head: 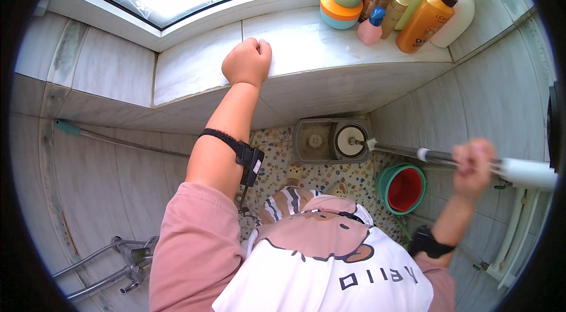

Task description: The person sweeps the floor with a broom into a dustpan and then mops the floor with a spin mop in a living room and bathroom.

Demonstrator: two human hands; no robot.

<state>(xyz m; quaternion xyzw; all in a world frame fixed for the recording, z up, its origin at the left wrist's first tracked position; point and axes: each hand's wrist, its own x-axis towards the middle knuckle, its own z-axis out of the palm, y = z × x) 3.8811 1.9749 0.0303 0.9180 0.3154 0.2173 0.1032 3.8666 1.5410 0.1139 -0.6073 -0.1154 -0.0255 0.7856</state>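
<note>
My left hand is closed in a fist at the front edge of the tiled window ledge, with nothing visible in it. My right hand, blurred, is wrapped around the pole of a spin mop. The pole slants down to a round pale mop plate, which sits in the round section of a grey mop bucket on the floor. The bucket's other compartment holds a little liquid, with a pale round fitting at its bottom.
Pump bottles, including an orange one, stand with jars on the ledge's right end. A green bucket with a red basin inside is by the right wall. A metal pole leans at left, above a chrome shower mixer. White pipes run at right.
</note>
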